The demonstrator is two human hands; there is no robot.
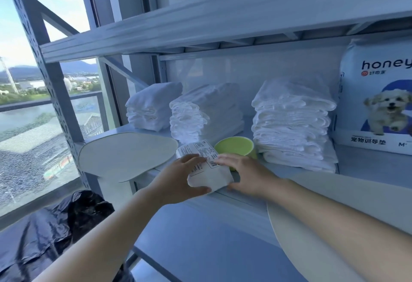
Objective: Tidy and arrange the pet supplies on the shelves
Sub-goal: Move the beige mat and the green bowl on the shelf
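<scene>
A small white packet with a printed label [208,170] lies at the front edge of the middle shelf [367,165]. My left hand [180,179] grips its left side, thumb under the lower edge. My right hand [247,174] presses on its right side with the fingers fairly straight. Just behind the packet sits a green bowl [234,145]. Three stacks of folded white pads stand further back: a left stack [153,105], a middle stack [207,114] and a tall right stack [292,123].
A flat beige mat [127,154] overhangs the shelf's left front corner. Another beige mat [330,232] sticks out under my right forearm. A "honey" pet pad bag [376,105] stands at the right. A black plastic bag [51,232] lies on the floor by the window.
</scene>
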